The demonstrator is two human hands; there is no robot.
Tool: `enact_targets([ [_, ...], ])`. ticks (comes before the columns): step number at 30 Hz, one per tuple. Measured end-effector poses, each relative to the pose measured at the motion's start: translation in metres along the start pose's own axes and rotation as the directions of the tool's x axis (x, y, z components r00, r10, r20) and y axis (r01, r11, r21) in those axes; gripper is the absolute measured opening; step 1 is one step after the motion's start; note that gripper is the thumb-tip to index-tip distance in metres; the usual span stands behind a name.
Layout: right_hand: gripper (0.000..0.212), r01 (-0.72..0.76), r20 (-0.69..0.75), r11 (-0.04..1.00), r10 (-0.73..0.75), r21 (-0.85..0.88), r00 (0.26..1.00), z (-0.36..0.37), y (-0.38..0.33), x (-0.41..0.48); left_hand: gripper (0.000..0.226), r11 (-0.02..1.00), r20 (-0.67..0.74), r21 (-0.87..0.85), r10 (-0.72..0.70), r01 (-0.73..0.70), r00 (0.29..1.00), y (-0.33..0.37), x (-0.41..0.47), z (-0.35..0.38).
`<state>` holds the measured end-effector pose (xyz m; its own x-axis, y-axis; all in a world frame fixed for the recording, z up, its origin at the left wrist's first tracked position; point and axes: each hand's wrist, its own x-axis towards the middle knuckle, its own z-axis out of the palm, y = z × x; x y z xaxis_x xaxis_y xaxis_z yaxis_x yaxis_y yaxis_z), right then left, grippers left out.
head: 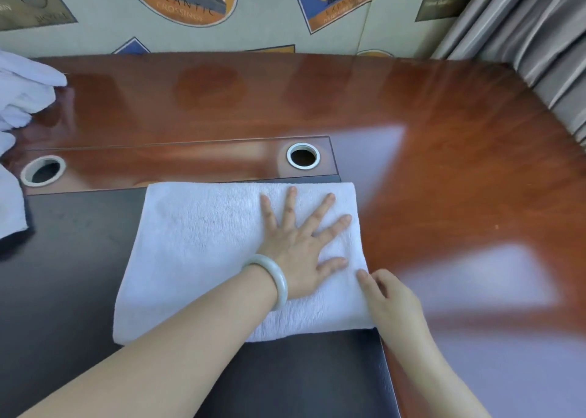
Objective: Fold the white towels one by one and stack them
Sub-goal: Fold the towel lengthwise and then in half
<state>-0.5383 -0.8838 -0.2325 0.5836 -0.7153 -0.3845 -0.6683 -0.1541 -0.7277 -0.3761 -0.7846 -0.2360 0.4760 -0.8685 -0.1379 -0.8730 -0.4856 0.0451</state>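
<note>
Your left hand (296,256) presses flat, fingers spread, on the half-folded towel (203,243) on the counter (459,180) while your right hand (390,294) pinches its near-right edge; fold next, corners aligned.

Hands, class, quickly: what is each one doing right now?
Left hand: open, pressed flat on the white towel.
Right hand: fingers at the towel's right edge; grip cannot be told.
</note>
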Motion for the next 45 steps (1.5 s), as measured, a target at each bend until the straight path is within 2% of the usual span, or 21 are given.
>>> enact_targets([
  [5,0.045,-0.005,-0.123,1.000,0.006,0.014,0.992,0.014,-0.005,-0.017,0.066,0.999,-0.059,0.014,-0.049,0.050,0.997,0.002,-0.002,0.007],
  [8,0.048,0.002,-0.102,0.968,-0.029,-0.251,0.994,0.013,-0.010,-0.015,0.066,0.998,-0.060,0.027,-0.052,0.054,0.997,0.003,-0.001,0.008],
  [10,0.045,0.005,-0.038,0.905,-0.023,-0.425,0.999,0.007,-0.008,-0.015,0.066,0.999,-0.045,0.032,-0.043,0.045,0.998,0.001,0.000,0.007],
  [12,0.042,0.004,-0.041,0.839,-0.031,-0.545,0.999,0.000,-0.007,-0.019,0.066,0.999,-0.021,0.023,-0.030,0.030,0.999,0.002,-0.001,0.006],
  [15,0.036,0.052,-0.138,0.742,-0.192,-0.668,0.972,-0.001,-0.015,-0.021,0.064,1.000,-0.019,-0.001,-0.025,0.025,0.999,0.003,-0.002,0.005],
  [16,0.028,0.112,-0.182,0.747,-0.300,-0.655,0.937,0.000,-0.020,-0.019,0.063,1.000,-0.015,-0.012,-0.024,0.024,1.000,0.002,-0.002,0.004],
  [18,0.005,0.299,-0.259,0.750,-0.527,-0.590,0.810,0.005,-0.035,-0.009,0.058,0.999,-0.014,-0.045,-0.012,0.011,1.000,0.002,-0.001,0.003],
  [19,0.018,0.371,-0.273,0.739,-0.589,-0.562,0.761,0.010,-0.046,0.000,0.057,0.997,-0.024,-0.075,0.002,-0.004,1.000,0.001,-0.002,0.002],
  [20,0.030,0.450,-0.219,0.714,-0.632,-0.536,0.743,0.016,-0.058,0.011,0.056,0.994,-0.041,-0.111,0.011,-0.015,0.999,-0.003,-0.004,0.001],
  [22,0.045,0.512,-0.049,0.668,-0.632,-0.540,0.773,0.031,-0.078,0.036,0.056,0.989,-0.078,-0.147,-0.017,0.005,0.997,-0.022,-0.015,0.002],
  [25,0.052,0.459,0.144,0.632,-0.484,-0.625,0.863,0.046,-0.078,0.066,0.059,0.976,-0.083,-0.106,-0.200,0.191,0.976,-0.074,-0.049,0.012],
  [27,0.054,0.437,0.133,0.645,-0.464,-0.627,0.876,0.049,-0.067,0.073,0.062,0.923,-0.049,-0.129,-0.371,0.363,0.927,-0.118,-0.075,0.015],
  [29,0.055,0.423,0.122,0.618,-0.469,-0.663,0.875,0.051,-0.064,0.071,0.060,0.823,0.027,-0.256,-0.519,0.508,0.854,-0.154,-0.099,0.014],
  [32,0.054,0.360,0.070,0.531,-0.488,-0.767,0.870,0.063,-0.078,0.064,0.056,0.712,0.081,-0.458,-0.564,0.533,0.822,-0.177,-0.124,0.011],
  [33,0.053,0.395,0.077,0.507,-0.537,-0.766,0.840,0.072,-0.089,0.059,0.055,0.686,0.080,-0.512,-0.561,0.517,0.824,-0.178,-0.130,0.010],
  [35,0.054,0.592,0.194,0.419,-0.680,-0.689,0.707,0.102,-0.114,0.042,0.050,0.557,0.070,-0.657,-0.626,0.508,0.776,-0.176,-0.141,0.009],
  [37,0.054,0.775,0.377,0.306,-0.738,-0.553,0.560,0.139,-0.140,0.027,0.040,0.399,0.041,-0.775,-0.742,0.491,0.669,-0.170,-0.156,0.008],
  [38,0.054,0.823,0.462,0.267,-0.722,-0.501,0.515,0.160,-0.152,0.022,0.034,0.328,0.048,-0.812,-0.786,0.482,0.616,-0.167,-0.166,0.007],
  [40,0.053,0.834,0.555,0.269,-0.642,-0.482,0.528,0.192,-0.168,0.022,0.024,0.166,0.138,-0.874,-0.816,0.457,0.561,-0.157,-0.185,0.006],
  [42,0.054,0.785,0.547,0.293,-0.584,-0.546,0.599,0.210,-0.172,0.027,0.019,0.062,0.250,-0.882,-0.778,0.467,0.576,-0.147,-0.205,0.006],
  [45,0.054,0.744,0.462,0.328,-0.619,-0.582,0.635,0.219,-0.166,0.028,0.017,0.118,0.319,-0.845,-0.671,0.521,0.669,-0.141,-0.226,0.011],
])
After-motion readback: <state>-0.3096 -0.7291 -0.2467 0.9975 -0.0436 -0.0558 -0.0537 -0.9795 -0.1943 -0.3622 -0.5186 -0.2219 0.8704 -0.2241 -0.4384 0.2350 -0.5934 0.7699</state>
